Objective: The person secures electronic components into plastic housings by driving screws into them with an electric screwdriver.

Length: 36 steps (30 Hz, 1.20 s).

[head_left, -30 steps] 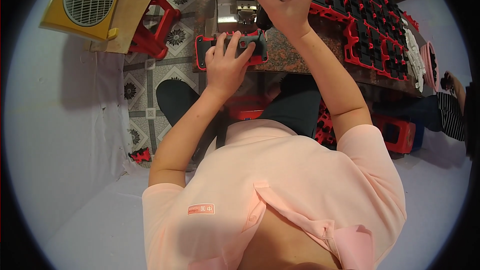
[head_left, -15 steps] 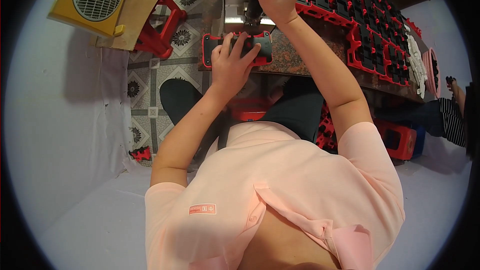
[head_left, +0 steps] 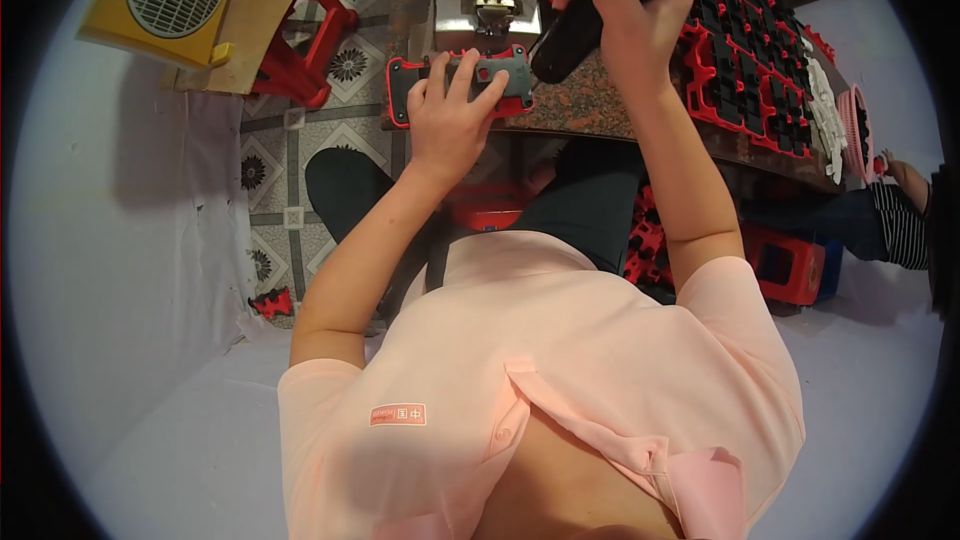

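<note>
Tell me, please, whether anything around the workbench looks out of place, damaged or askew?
One thing: a small red and black part lies on the tiled floor by the white wall, away from the stacked red and black parts on the bench. The left hand presses a red-edged grey part flat; the right hand grips a black tool.

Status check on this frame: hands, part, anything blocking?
Left hand pressing red-and-grey part flat on counter. Right hand gripping black tool. Nothing blocking.

The left hand (head_left: 447, 123) presses flat on a red-and-grey part (head_left: 458, 83) (on the stone worktop (head_left: 610, 110)); the right hand (head_left: 620, 10) grips a black tool (head_left: 580, 25).
</note>
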Tool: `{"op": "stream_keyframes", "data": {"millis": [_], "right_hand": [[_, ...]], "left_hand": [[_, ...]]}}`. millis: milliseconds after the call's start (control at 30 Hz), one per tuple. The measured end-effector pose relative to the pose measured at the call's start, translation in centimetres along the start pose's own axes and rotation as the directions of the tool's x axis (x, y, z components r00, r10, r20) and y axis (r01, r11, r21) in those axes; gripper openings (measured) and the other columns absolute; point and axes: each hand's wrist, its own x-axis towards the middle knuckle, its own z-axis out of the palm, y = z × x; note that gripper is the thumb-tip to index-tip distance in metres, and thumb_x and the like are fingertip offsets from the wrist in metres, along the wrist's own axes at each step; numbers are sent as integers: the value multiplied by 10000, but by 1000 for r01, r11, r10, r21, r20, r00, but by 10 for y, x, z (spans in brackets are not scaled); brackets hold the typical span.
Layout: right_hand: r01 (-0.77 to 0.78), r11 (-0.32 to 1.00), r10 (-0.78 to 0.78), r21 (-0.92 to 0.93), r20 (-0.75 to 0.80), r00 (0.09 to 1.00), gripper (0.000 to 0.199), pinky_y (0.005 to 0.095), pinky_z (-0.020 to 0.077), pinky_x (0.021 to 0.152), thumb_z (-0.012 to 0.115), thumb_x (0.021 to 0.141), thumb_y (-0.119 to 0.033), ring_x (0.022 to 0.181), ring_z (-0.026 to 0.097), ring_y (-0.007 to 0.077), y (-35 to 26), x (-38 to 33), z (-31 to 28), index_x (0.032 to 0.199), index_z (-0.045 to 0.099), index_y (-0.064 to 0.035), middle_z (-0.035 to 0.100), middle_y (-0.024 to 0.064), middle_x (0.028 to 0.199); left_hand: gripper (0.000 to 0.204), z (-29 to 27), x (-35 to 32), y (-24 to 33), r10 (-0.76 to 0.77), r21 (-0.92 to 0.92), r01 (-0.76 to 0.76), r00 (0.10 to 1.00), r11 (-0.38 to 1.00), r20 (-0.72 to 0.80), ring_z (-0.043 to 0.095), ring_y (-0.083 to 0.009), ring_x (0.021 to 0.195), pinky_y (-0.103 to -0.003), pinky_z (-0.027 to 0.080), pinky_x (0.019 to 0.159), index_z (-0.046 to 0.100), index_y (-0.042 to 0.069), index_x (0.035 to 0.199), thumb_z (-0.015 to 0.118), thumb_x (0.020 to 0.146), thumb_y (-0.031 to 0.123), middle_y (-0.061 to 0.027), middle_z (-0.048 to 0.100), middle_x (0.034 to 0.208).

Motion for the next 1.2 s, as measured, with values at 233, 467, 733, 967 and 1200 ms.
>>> {"op": "stream_keyframes", "data": {"millis": [233, 467, 733, 967, 1200], "right_hand": [[-179, 983, 182, 48, -71, 981, 219, 236, 421, 491, 729, 941, -106, 542, 557, 71, -6, -21, -3, 780, 588, -61, 606, 4, 655], [-146, 989, 145, -17, -44, 988, 298, 241, 537, 595, 817, 834, -43, 677, 647, 73, 10, -34, 3, 973, 553, -44, 671, 9, 771], [-142, 968, 126, -207, -85, 988, 525, 282, 565, 660, 888, 753, -245, 738, 692, 137, 11, -42, 9, 1115, 587, -12, 699, 72, 863], [-80, 996, 88, 39, -271, 959, 395, 236, 495, 602, 840, 807, -139, 678, 583, 53, -4, -59, -50, 1083, 580, -31, 640, -24, 794], [75, 969, -197, -235, -553, 809, 188, 387, 547, 698, 586, 930, -91, 730, 603, 210, -122, -91, -210, 1086, 555, 8, 611, 140, 841]], "left_hand": [[666, 2, 2, 2, -6, 9, 6, 1000, 1000, 0, 473, -352, 1317, -483, 382, 988, 633, 285, 1327, 821, 701, 159, -74, 525, 1448], [689, 3, 0, -1, 4, 27, -4, 1000, 1000, -16, 483, -352, 1305, -480, 386, 978, 628, 279, 1335, 819, 683, 158, -79, 530, 1437], [586, 3, 7, -2, 41, 73, -44, 998, 996, 41, 478, -367, 1313, -478, 391, 962, 638, 273, 1314, 774, 749, 195, -93, 529, 1448], [703, 9, 7, 5, 57, 42, -61, 993, 997, 101, 463, -384, 1336, -507, 392, 1005, 605, 245, 1372, 777, 710, 84, -97, 496, 1487], [657, 49, 53, 161, 541, -427, -431, 823, 795, 175, 467, -402, 1337, -517, 430, 1042, 642, 180, 1266, 818, 644, 59, -144, 521, 1419]]}}
